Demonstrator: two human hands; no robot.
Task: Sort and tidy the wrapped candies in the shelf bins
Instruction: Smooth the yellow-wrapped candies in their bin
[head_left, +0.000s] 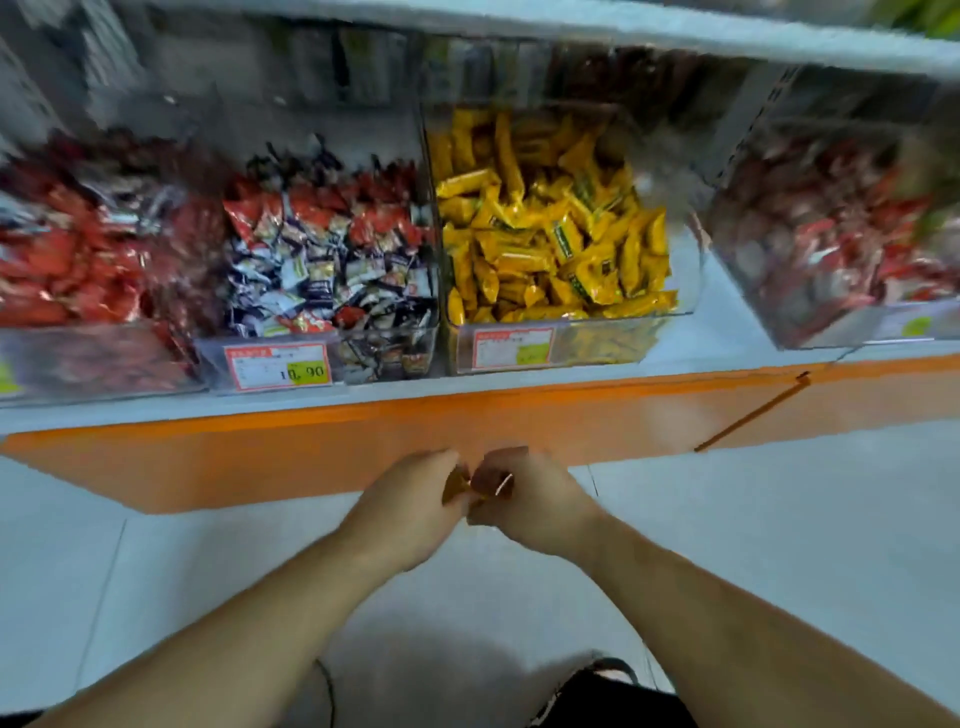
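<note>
Both hands pinching one yellow candy (457, 484) below shelf edge: left hand (410, 512), right hand (524, 499). Yellow bin (561, 343) straight ahead, slightly right, nearer right hand.

Both forearms are bare, no sleeves, watch or rings showing on the left hand (410, 512) or right hand (535, 499). Dark clothing (613, 699) shows below.

Head camera, single wide-angle view, facing forward and down.
Looks from above, close to the shelf edge (467, 415) and clear bins (561, 338) (edges blurred), both forearms entering from the bottom; tiled floor (779, 519) lies below.
</note>
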